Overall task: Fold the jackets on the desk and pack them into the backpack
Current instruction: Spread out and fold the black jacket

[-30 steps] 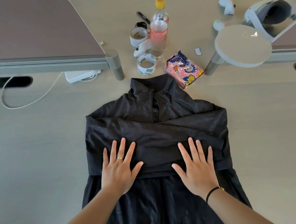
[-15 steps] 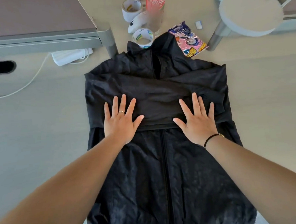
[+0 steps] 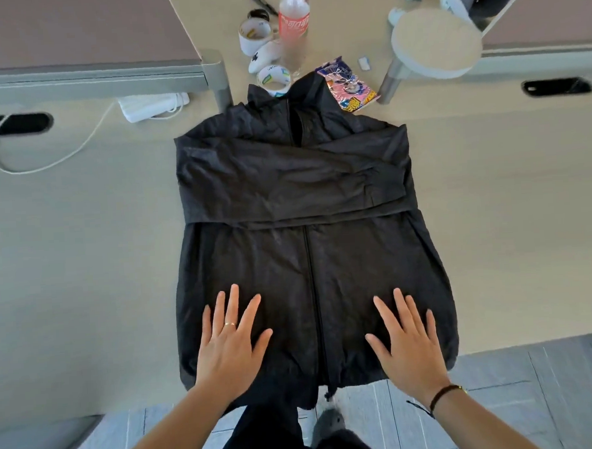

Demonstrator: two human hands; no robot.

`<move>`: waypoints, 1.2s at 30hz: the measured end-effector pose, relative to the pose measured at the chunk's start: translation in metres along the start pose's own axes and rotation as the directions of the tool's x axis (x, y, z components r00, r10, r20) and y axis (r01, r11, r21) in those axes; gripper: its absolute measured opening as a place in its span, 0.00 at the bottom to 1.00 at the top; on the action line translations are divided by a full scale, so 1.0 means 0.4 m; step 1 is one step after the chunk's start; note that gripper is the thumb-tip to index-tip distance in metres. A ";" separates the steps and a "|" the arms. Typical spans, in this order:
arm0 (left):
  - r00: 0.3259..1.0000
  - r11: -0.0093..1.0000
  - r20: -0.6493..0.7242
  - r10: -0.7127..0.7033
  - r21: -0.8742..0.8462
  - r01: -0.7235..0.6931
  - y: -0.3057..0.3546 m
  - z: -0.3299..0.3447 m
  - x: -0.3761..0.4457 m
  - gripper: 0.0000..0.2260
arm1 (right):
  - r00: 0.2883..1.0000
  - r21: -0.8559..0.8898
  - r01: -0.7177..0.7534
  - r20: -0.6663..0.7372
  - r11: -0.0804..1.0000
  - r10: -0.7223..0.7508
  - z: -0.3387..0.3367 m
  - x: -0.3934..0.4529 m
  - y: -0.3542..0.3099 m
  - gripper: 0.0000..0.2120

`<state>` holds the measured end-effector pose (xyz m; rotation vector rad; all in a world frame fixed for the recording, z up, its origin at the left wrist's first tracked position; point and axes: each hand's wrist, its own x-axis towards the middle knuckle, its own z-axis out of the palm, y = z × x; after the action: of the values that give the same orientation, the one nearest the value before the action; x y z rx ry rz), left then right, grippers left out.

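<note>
While the black jacket (image 3: 309, 251) lies flat on the worktop (image 3: 84, 269) with its collar pointing away and its zip running straight toward the person, both hands rest on its lower panel. The left hand (image 3: 230, 348) and right hand (image 3: 405, 344) lie flat with fingers spread, holding nothing, one on each side of the zip and about equally near the hem, which seems to overhang the edge. The sleeves lie folded across the chest, beyond the fingertips
</note>
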<state>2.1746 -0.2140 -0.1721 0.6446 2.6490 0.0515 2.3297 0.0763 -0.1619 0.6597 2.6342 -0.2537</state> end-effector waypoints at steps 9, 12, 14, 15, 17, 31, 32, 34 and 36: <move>0.888 0.809 -0.017 -0.459 -0.421 0.410 -0.047 0.055 -0.232 0.40 | 0.993 0.212 -0.089 -0.052 0.973 0.102 0.030 -0.092 0.033 0.33; 0.873 0.729 -0.026 -0.487 -0.563 0.390 -0.044 0.066 -0.273 0.38 | 0.994 0.232 -0.074 -0.061 0.970 0.090 0.044 -0.128 0.056 0.33; 0.852 0.684 -0.034 -0.523 -0.612 0.396 -0.036 0.060 -0.287 0.35 | 0.986 0.311 -0.139 -0.045 0.940 0.161 0.039 -0.146 0.073 0.34; 0.843 0.669 -0.036 -0.536 -0.627 0.399 -0.030 0.054 -0.291 0.34 | 0.978 0.354 -0.174 -0.043 0.919 0.202 0.036 -0.155 0.084 0.35; 0.840 0.657 -0.041 -0.541 -0.644 0.392 -0.015 0.042 -0.296 0.33 | 0.969 0.389 -0.202 -0.057 0.899 0.242 0.026 -0.165 0.111 0.35; 0.828 0.517 0.000 -0.561 -0.781 0.350 -0.031 -0.048 -0.266 0.15 | 0.976 0.707 -0.194 0.073 0.680 0.203 -0.029 -0.102 0.185 0.28; 0.825 0.504 0.004 -0.564 -0.791 0.348 -0.032 -0.053 -0.269 0.14 | 0.977 0.720 -0.194 0.084 0.666 0.193 -0.034 -0.103 0.184 0.23; 0.835 0.502 0.004 -0.550 -0.798 0.334 -0.034 -0.065 -0.271 0.14 | 0.980 0.736 -0.179 0.074 0.653 0.186 -0.037 -0.105 0.185 0.13; 0.856 0.539 -0.035 -0.516 -0.790 0.293 -0.032 -0.079 -0.270 0.14 | 0.980 0.749 -0.146 0.022 0.646 0.196 -0.041 -0.107 0.191 0.14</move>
<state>2.2437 -0.2719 -0.1036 -0.3156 2.5744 1.1410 2.3955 0.1298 -0.1346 1.1773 2.4189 -1.3348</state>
